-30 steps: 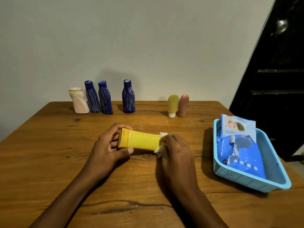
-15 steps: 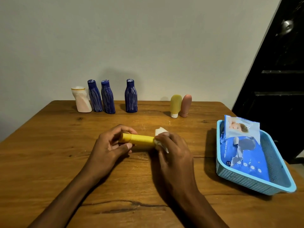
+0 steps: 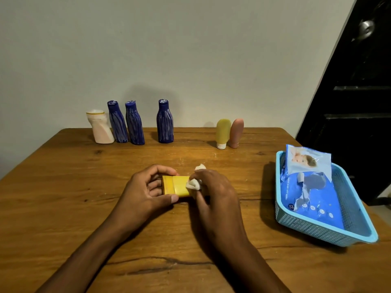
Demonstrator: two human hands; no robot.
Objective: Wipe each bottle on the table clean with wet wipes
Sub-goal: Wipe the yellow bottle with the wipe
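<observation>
The yellow tube (image 3: 176,186) lies on its side near the middle of the wooden table (image 3: 63,187), cap end toward the person's left. The left hand (image 3: 146,192) grasps that cap end, thumb on the near side and fingers curled over the far side. The right hand (image 3: 213,193) clasps a bunched white wet wipe (image 3: 193,183) and presses it against the tube body; a tuft of wipe protrudes above the knuckles. Along the far edge stand a pale peach bottle (image 3: 99,130), touching the first of three dark blue bottles (image 3: 117,122) (image 3: 134,123) (image 3: 165,122), the third set apart. Further right, a small yellow tube (image 3: 222,133) and a pink tube (image 3: 236,133) stand cap-down, side by side. At the right edge, a light blue basket (image 3: 359,208) contains a blue wipes packet (image 3: 313,193).
</observation>
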